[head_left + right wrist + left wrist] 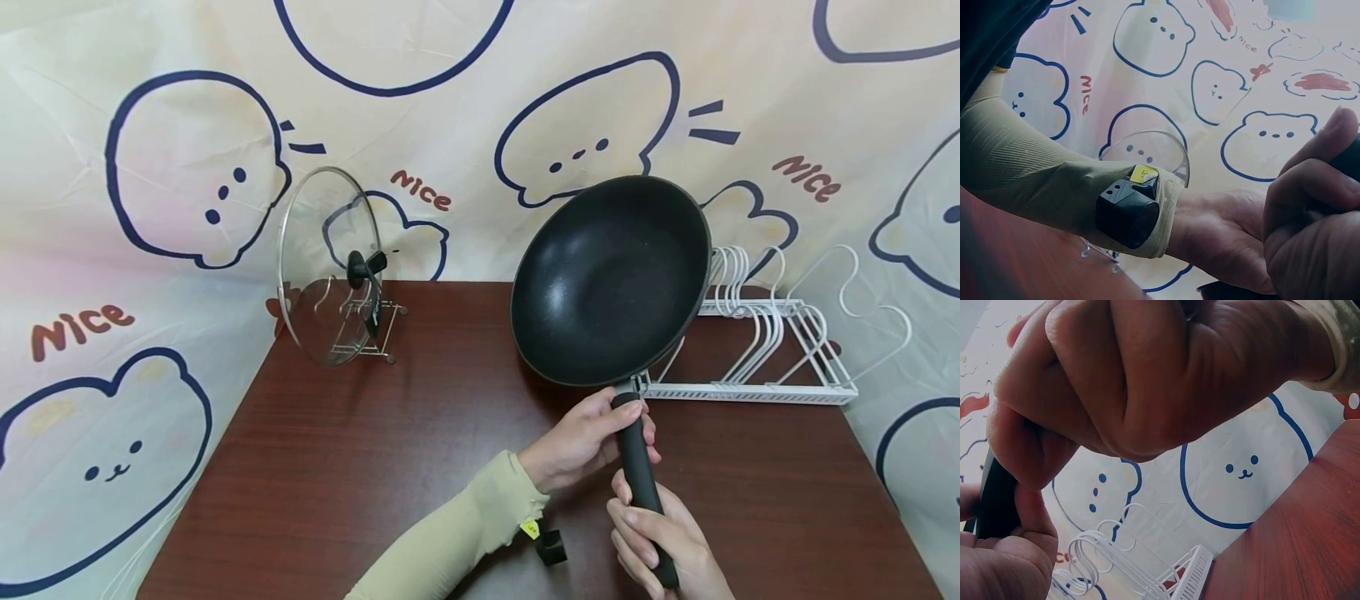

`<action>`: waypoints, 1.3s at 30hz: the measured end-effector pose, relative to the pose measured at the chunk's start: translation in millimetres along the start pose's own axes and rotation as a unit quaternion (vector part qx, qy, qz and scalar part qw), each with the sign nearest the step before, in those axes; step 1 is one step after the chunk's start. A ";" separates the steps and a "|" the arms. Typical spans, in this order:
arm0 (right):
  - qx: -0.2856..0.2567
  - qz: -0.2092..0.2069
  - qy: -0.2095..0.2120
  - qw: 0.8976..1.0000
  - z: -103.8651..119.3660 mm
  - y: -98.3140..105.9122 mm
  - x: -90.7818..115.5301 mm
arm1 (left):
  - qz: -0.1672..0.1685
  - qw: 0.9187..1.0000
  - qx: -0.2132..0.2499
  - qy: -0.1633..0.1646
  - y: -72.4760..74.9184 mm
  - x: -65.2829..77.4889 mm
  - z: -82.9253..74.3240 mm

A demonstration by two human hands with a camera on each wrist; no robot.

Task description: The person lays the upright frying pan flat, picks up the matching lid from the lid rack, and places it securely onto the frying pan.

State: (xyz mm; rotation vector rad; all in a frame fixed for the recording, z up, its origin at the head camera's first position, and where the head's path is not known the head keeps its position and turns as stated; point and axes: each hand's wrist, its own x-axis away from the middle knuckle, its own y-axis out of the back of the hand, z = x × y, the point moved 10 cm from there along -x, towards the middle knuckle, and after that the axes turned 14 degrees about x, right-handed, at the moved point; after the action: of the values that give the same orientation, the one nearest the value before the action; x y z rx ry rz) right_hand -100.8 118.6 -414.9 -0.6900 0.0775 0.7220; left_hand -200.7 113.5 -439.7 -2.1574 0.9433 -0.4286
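A black frying pan [611, 279] is held up above the table, tilted so that its dark inside faces me. My left hand [581, 437] grips the top of its black handle [637, 467], just below the metal joint, thumb across the front. Lower down, my right hand [667, 542] has its fingers curled round the handle near its end. Both hands fill much of the left wrist view, where a short dark stretch of handle [997, 503] shows between them. In the right wrist view the left hand [1222, 231] lies beside the right hand [1319, 231]; the pan is mostly hidden there.
A glass lid [318, 242] with a black knob stands upright in a small wire rack [386, 329] at the back left. Behind the pan, at the right, a white rack [750, 392] holds several white hangers [765, 342]. A patterned cloth [450, 142] hangs behind the brown table [300, 492].
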 end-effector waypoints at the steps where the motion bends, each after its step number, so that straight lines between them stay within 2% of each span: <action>1: 0.000 0.000 0.000 1.000 -0.4 0.2 0.0 | -0.001 1.000 0.000 0.001 0.6 0.2 0.2; 15: -0.003 0.004 0.007 1.000 -2.3 2.5 -3.0 | -0.017 1.000 0.006 -0.008 5.9 1.2 -1.6; 23: -0.004 0.010 0.012 1.000 -4.2 3.1 -3.9 | -0.034 0.999 0.005 0.004 12.7 2.7 1.9; 30: -0.013 0.010 0.008 1.000 -6.5 3.6 -5.2 | -0.031 0.999 0.009 -0.005 15.5 3.0 2.0; 39: -0.015 0.011 0.007 1.000 -8.5 4.5 -6.0 | -0.035 0.999 0.007 0.005 19.8 3.9 3.6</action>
State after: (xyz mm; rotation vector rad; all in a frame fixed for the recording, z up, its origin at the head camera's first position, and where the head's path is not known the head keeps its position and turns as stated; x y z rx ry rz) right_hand -106.8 112.4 -422.2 -0.7235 0.0880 0.7394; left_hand -205.9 103.2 -456.6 -2.1826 0.8711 -0.4790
